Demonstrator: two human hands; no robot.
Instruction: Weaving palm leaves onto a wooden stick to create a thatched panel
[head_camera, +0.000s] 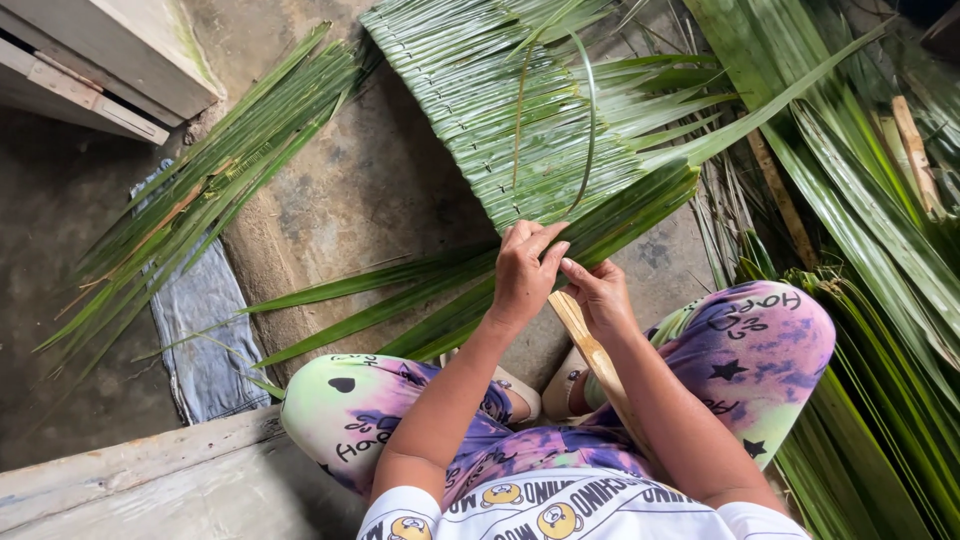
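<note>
Green palm leaves (590, 225), long axis running lower left to upper right, are pinched by left hand (525, 275) and right hand (598, 295).

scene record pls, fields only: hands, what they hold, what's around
left hand: left hand pinches the long green palm leaves at the edge of the panel
right hand: right hand grips the same leaves, over a flat pale wooden stick
work piece: stitched panel of folded green palm leaves, spread on the concrete floor
loose stock: bundle of green leaf strips far left, partly on a blue cloth
pile: heap of green fronds at right
posture: seated, knees apart
</note>
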